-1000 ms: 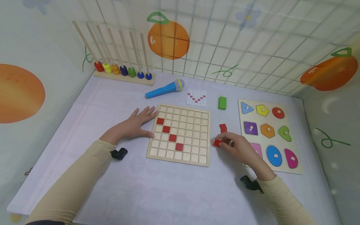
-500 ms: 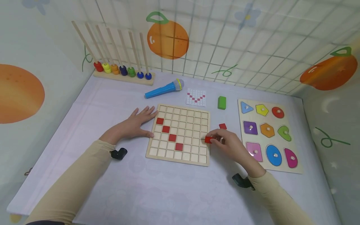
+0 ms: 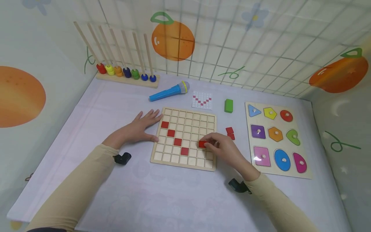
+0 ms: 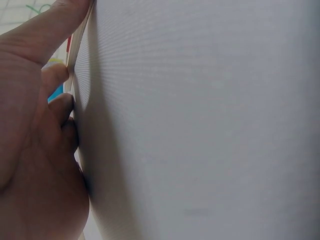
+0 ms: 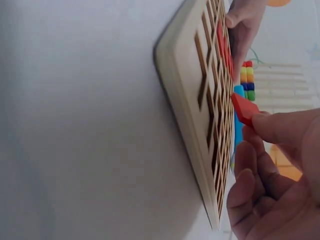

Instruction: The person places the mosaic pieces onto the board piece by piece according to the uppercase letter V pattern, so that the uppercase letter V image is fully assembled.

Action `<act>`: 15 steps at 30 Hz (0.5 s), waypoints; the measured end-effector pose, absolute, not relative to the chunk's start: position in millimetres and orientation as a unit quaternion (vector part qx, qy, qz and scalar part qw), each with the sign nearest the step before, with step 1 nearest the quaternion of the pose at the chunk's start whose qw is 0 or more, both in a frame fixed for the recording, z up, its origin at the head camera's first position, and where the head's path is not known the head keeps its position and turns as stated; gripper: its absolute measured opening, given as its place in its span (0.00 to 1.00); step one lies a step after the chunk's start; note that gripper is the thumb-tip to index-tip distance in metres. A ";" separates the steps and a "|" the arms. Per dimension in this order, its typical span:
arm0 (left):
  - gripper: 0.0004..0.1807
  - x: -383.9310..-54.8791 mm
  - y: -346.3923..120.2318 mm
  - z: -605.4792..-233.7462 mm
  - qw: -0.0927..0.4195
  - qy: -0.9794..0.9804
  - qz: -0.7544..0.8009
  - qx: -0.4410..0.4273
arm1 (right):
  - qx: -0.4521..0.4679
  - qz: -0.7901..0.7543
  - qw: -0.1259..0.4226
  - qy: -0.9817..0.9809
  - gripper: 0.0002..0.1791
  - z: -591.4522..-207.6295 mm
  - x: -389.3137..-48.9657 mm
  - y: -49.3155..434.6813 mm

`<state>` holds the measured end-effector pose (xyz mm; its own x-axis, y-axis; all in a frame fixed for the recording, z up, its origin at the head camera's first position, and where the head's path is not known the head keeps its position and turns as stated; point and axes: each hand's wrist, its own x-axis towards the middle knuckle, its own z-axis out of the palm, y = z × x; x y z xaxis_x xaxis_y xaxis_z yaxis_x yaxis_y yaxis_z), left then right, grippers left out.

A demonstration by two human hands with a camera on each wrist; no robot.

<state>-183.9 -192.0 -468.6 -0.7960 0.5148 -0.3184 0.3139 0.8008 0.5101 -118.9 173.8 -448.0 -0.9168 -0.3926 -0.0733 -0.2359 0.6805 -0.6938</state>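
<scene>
A wooden grid board (image 3: 183,167) lies in the middle of the table, with several red square tiles (image 3: 177,142) set in a descending diagonal on its left half. Over the board's right half, my right hand (image 3: 223,148) pinches a red tile (image 5: 244,109) between thumb and fingertip. The right wrist view shows that tile tilted, close over the cells. My left hand (image 3: 139,129) rests spread on the table, its thumb and fingertips at the board's left edge. Two loose red tiles (image 3: 230,130) lie on the table just right of the board.
Behind the board are a pattern card (image 3: 202,100), a blue toy microphone (image 3: 168,92) and a green block (image 3: 228,106). A shape puzzle (image 3: 298,129) lies at the right. A bead rack with upright rods (image 3: 127,81) stands at the back left.
My right hand has picked up a red tile from beside the board and carried it left, over the grid. The left hand has stayed in place.
</scene>
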 end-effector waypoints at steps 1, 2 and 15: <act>0.61 -184.0 -192.3 -468.7 0.227 0.921 0.222 0.225 | -0.172 -0.360 0.109 0.910 0.11 -448.5 -118.9 171.3; 0.61 -184.1 -192.5 -468.7 0.226 0.921 0.222 0.225 | -0.173 -0.360 0.109 0.910 0.11 -448.8 -118.9 168.6; 0.60 -184.9 -193.3 -470.1 0.228 0.921 0.222 0.225 | -0.170 -0.365 0.118 0.907 0.10 -452.4 -117.5 151.3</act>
<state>-184.9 -193.3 -470.1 -0.7944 0.5158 -0.3207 0.3133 0.8003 0.5112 -117.5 151.3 -452.4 -0.9140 -0.3957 -0.0901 -0.2228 0.6748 -0.7036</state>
